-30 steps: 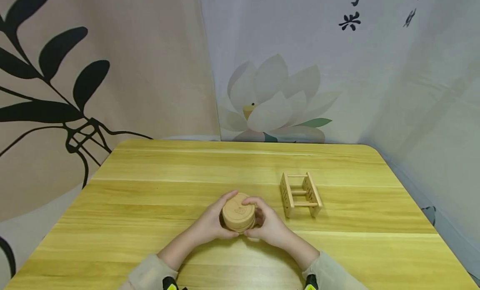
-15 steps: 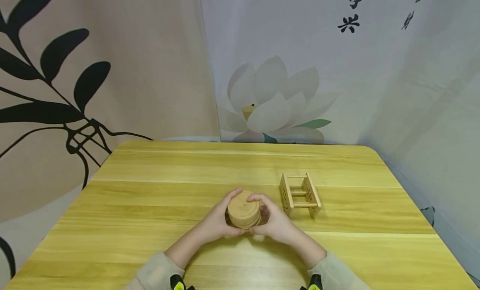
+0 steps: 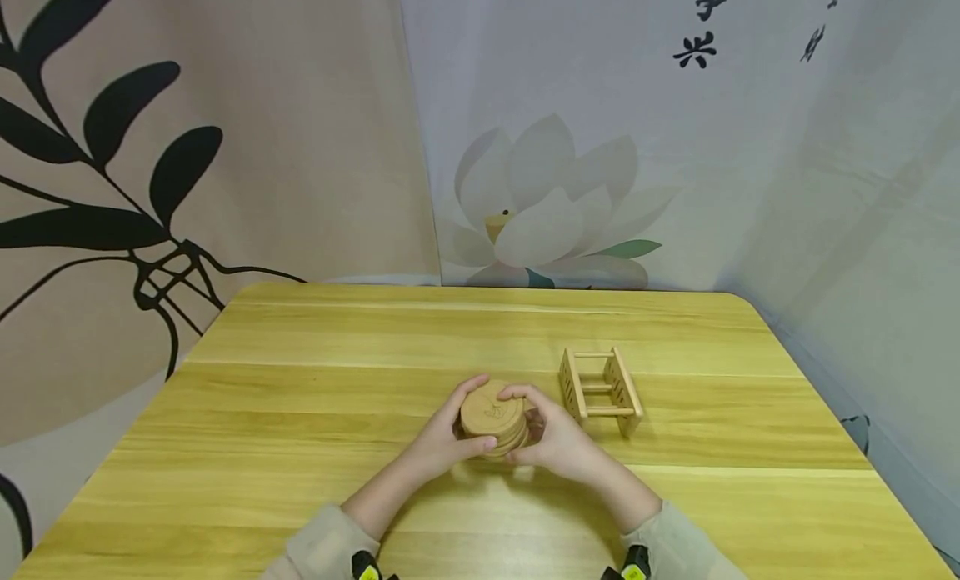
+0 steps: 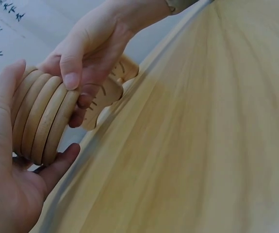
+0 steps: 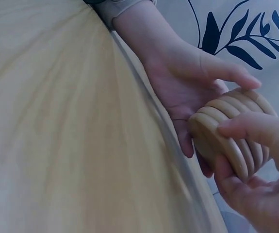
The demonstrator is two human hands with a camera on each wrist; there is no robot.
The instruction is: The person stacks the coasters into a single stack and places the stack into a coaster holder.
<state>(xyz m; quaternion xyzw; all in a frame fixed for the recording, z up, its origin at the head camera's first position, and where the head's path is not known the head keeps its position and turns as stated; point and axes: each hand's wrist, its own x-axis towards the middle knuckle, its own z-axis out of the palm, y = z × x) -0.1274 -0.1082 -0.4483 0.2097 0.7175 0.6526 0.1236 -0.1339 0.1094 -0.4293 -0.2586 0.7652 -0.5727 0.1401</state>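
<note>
A stack of several round wooden coasters [image 3: 491, 407] is held between both hands over the table, a small engraved mark on its top face. My left hand [image 3: 444, 440] grips it from the left, the thumb along the near edge by the top coaster. From the other side my right hand [image 3: 558, 443] pinches the stack, its index finger on the top rim and its thumb low at the front. In the left wrist view the coasters [image 4: 42, 116] stand tilted, face to face. Slightly fanned edges of the coasters [image 5: 234, 128] show in the right wrist view.
A small wooden rack [image 3: 613, 411] with slotted sides and crossbars stands on the table right of the hands. The light wooden table [image 3: 225, 447] reaches back to a printed curtain [image 3: 322, 147] with leaves, a lotus and characters.
Both hands have shifted a little to the right and away with the coasters. The left thumb has moved up from the stack's base toward the top coaster. The rack stays in place.
</note>
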